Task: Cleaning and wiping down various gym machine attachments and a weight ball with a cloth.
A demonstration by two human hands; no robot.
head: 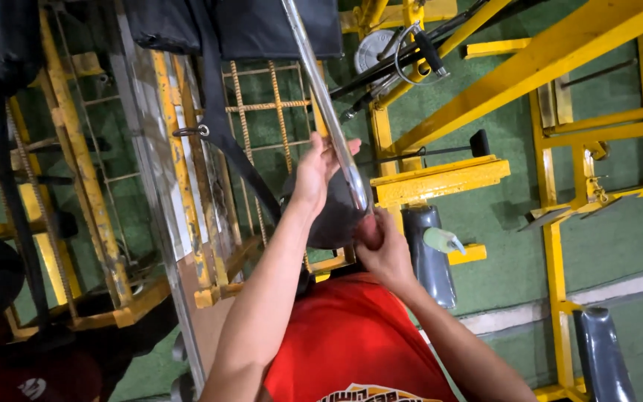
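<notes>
Both hands on the polished chrome steel bar [329, 112] mid-frame: your left hand [314, 175] rests open-palmed against it, right hand [385, 249] grips its lower end; bar not set down.

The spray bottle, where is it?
In the head view, the spray bottle sits right of centre on a yellow ledge, just right of the right hand.
</notes>
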